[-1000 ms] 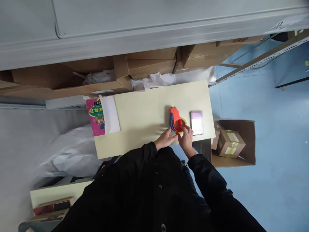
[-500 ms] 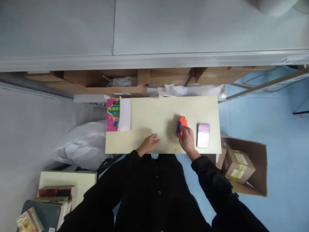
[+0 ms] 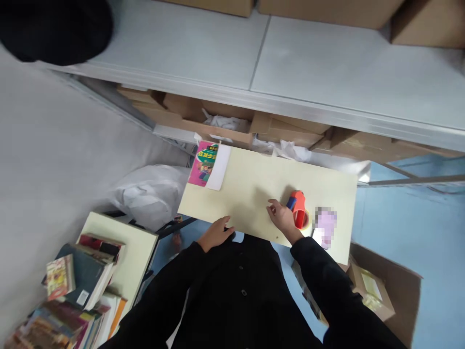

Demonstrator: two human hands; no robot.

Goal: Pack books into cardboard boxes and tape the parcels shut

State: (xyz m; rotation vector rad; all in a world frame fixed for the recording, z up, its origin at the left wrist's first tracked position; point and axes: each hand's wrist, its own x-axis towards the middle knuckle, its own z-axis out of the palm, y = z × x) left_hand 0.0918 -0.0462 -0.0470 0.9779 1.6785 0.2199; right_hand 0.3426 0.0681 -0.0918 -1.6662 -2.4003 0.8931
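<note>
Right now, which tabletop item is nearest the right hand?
The orange tape dispenser, close beside the right hand; the pink book and purple item lie farther away.

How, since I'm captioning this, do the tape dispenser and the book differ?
Colour: the dispenser is mainly orange and blue; the book shows pink and green.
Place: the dispenser is beside the right hand; the book lies at the left end of the table.
Shape: the dispenser is rounded, with a tape roll; the book flat and rectangular.
Both rest on the table.
</note>
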